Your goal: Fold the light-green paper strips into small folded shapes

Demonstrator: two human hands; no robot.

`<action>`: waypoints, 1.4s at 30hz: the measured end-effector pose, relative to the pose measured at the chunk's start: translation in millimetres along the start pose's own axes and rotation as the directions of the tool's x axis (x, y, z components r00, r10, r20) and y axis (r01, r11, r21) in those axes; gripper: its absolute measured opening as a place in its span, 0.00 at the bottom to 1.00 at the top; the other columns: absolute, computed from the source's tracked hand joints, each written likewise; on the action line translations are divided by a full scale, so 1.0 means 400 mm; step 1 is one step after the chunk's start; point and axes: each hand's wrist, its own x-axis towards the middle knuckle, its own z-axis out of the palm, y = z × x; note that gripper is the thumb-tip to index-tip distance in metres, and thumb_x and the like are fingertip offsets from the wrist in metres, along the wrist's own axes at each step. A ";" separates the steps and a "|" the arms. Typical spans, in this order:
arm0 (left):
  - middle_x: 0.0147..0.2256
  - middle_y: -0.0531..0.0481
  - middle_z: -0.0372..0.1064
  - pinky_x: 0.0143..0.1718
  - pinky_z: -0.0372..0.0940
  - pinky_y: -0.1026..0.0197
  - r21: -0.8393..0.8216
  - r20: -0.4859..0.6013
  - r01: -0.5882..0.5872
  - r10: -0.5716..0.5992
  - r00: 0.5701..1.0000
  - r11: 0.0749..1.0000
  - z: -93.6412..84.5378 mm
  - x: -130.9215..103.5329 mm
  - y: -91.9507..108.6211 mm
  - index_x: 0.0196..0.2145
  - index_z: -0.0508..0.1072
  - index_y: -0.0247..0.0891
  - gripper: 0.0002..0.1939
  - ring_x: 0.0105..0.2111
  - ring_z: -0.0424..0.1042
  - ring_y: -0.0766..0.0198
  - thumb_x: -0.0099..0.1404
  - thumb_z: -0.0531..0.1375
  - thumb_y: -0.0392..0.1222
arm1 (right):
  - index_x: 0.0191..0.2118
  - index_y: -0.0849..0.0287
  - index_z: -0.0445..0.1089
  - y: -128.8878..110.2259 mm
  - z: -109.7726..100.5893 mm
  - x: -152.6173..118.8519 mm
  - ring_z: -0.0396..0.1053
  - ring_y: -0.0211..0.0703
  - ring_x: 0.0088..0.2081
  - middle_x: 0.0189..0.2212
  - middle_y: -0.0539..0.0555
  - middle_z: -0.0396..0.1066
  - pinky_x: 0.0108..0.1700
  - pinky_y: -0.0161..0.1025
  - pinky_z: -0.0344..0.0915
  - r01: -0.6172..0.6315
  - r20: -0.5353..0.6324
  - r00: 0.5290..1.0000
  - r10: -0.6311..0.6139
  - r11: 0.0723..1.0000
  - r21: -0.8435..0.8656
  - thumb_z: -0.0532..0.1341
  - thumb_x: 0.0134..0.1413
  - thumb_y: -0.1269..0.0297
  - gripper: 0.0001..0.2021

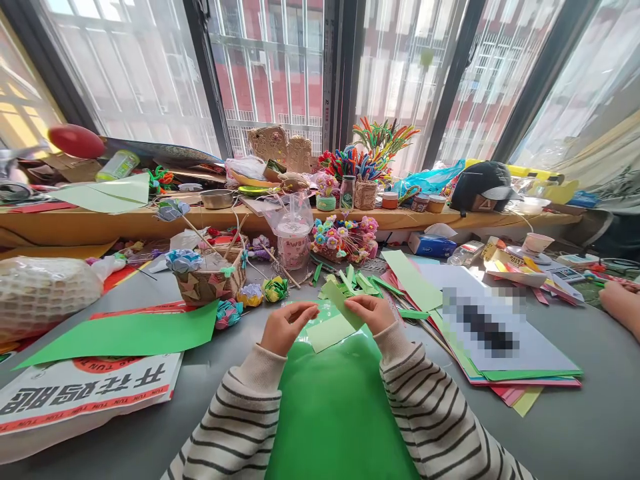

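Observation:
My right hand (pixel 371 313) pinches a folded light green paper piece (pixel 340 305) over the middle of the table. Just left of it, my left hand (pixel 289 327) has its fingertips pressed together; whether anything small is between them is hidden. A flat light green rectangle (pixel 330 333) lies between and below the hands, on a shiny green surface (pixel 335 407). Beyond the hands is a pile of cut green strips (pixel 364 283).
On the right lies a stack of coloured paper (pixel 530 347), with another person's hand (pixel 620 303) farther right. A green sheet (pixel 130 337), a basket (pixel 210 283) and a lidded cup (pixel 293 243) stand or lie left of centre. Pipe cleaners (pixel 383 143) fill the ledge.

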 end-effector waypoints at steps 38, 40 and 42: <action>0.14 0.55 0.64 0.21 0.59 0.67 -0.210 0.298 0.307 -0.238 0.924 0.928 0.056 -0.009 0.003 0.16 0.68 0.33 0.11 0.16 0.63 0.70 0.42 0.61 0.45 | 0.19 0.63 0.67 -0.009 0.045 -0.025 0.60 0.34 0.20 0.16 0.50 0.65 0.24 0.32 0.58 0.062 0.104 0.993 -0.061 0.998 -0.008 0.60 0.35 0.59 0.10; 0.14 0.55 0.64 0.21 0.59 0.67 -0.206 0.299 0.305 -0.237 0.924 0.930 0.056 -0.009 0.001 0.16 0.68 0.33 0.11 0.17 0.63 0.70 0.43 0.61 0.45 | 0.19 0.63 0.67 -0.010 0.047 -0.027 0.60 0.34 0.19 0.15 0.49 0.64 0.22 0.32 0.58 0.043 0.110 0.993 -0.046 0.998 0.035 0.60 0.35 0.60 0.10; 0.15 0.54 0.64 0.21 0.58 0.67 -0.201 0.290 0.300 -0.236 0.928 0.932 0.055 -0.009 -0.002 0.17 0.68 0.32 0.11 0.17 0.62 0.71 0.43 0.60 0.45 | 0.19 0.63 0.67 -0.013 0.049 -0.029 0.59 0.33 0.19 0.14 0.49 0.63 0.22 0.31 0.58 0.035 0.109 0.993 -0.042 0.997 0.065 0.60 0.35 0.61 0.09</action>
